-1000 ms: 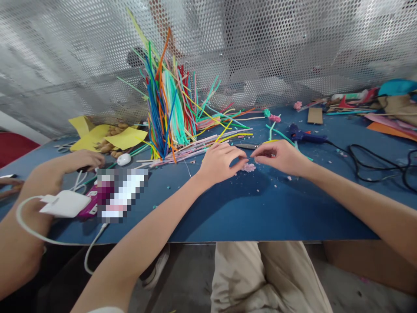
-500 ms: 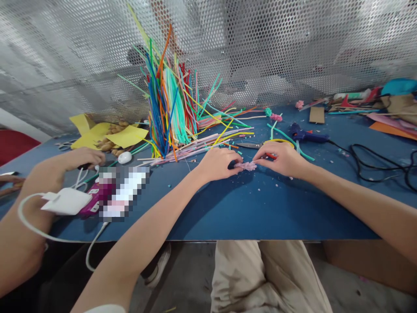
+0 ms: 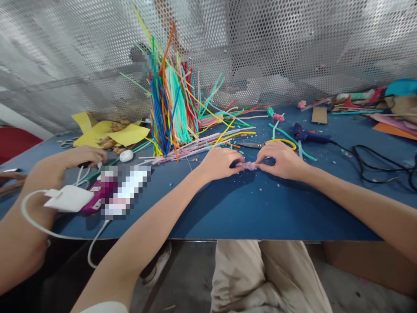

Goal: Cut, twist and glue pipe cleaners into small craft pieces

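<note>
A short, fuzzy, pale lilac pipe-cleaner piece (image 3: 249, 165) is stretched between my two hands, just above the blue tabletop. My left hand (image 3: 220, 164) pinches its left end between thumb and fingers. At the right end, the thumb and fingertips of my right hand (image 3: 280, 161) close on it. Just behind my hands lie scissors (image 3: 251, 144), their yellow handle partly covered by my right hand. Pink and lilac pipe cleaners (image 3: 195, 145) lie loose beyond my left hand.
A bundle of coloured pipe cleaners (image 3: 176, 104) stands at the back against perforated metal. A blue glue gun (image 3: 314, 137) with a black cord (image 3: 361, 167) lies right. To the left are a pixelated phone (image 3: 128, 189), a white charger (image 3: 70, 198) and another person's arm (image 3: 42, 187).
My right hand has closed in on the right end of the lilac piece, covering more of it. My left hand keeps its pinch. The whole view has shifted slightly.
</note>
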The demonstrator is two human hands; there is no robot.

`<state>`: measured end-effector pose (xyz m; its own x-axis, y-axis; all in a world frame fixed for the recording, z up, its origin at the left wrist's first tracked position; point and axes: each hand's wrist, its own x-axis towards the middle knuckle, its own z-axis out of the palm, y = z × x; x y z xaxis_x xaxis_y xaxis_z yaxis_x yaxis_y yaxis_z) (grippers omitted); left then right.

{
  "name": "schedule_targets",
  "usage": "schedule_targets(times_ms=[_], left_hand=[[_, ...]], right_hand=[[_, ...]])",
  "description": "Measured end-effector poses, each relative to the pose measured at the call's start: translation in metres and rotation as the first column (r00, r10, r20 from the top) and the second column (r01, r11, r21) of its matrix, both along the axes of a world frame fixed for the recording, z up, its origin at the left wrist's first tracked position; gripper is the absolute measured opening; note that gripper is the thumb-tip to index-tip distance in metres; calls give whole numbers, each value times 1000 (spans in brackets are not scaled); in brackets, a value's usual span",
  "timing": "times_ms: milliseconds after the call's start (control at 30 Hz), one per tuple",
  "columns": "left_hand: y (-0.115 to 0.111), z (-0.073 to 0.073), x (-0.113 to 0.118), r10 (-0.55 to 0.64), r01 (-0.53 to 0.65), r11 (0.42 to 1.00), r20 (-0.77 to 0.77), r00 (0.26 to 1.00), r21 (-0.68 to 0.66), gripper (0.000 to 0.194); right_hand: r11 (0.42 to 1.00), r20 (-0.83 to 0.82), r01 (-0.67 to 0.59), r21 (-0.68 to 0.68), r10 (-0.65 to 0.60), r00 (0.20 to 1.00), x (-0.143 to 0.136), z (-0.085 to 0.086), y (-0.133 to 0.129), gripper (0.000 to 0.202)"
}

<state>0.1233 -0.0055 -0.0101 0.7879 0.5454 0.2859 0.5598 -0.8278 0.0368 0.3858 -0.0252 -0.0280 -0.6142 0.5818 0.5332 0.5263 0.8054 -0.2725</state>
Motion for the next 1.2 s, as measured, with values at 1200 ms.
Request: schedule_targets(times_ms=[1200], left_hand=[[3, -1, -1, -4, 4, 993, 3, 1000, -121, 23]], right_hand=[[916, -65, 96, -390, -132, 989, 1, -3, 1, 19]])
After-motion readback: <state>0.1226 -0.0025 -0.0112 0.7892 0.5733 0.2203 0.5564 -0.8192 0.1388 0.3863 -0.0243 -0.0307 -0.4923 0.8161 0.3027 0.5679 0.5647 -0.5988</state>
